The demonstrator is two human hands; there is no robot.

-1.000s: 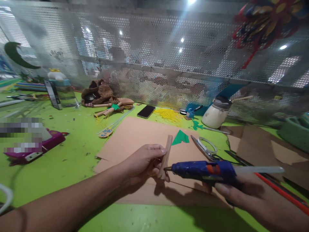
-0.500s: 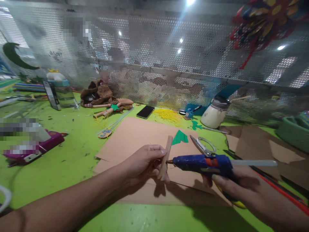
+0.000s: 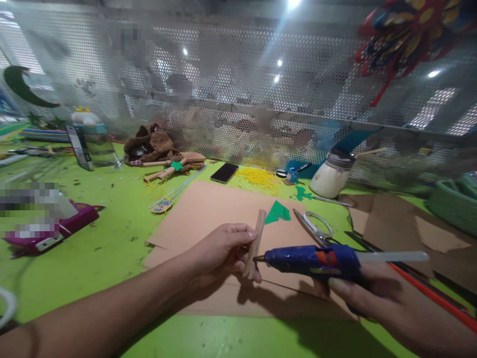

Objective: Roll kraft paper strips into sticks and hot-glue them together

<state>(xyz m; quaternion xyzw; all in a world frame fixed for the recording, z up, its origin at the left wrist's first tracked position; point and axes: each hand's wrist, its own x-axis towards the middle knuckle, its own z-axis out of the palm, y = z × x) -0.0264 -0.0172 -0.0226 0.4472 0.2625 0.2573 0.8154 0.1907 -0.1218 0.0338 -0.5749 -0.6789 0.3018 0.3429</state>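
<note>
My left hand (image 3: 227, 248) is closed on a narrow folded strip of brown cardboard (image 3: 257, 238), held tilted above the paper sheets. My right hand (image 3: 372, 293) grips a blue hot glue gun (image 3: 309, 261), with a pale glue stick (image 3: 395, 256) poking out of its back end. The gun's nozzle is at the lower part of the strip, touching it or very close. Under both hands lie brown cardboard sheets (image 3: 212, 209). A green paper scrap (image 3: 278, 213) rests on them just beyond the strip, and scissors (image 3: 315, 226) lie behind the gun, partly hidden by it.
A phone (image 3: 224, 172), yellow shreds (image 3: 259, 180) and a white jar (image 3: 331, 174) stand along the back by a perforated metal panel (image 3: 231, 74). A purple power strip (image 3: 52, 231) sits at left. Cardboard pieces (image 3: 395, 228) and a green basket (image 3: 454, 204) are at right.
The glue gun has shifted slightly down toward me, its nozzle moving lower along the cardboard strip. My left hand and the strip have stayed almost still.
</note>
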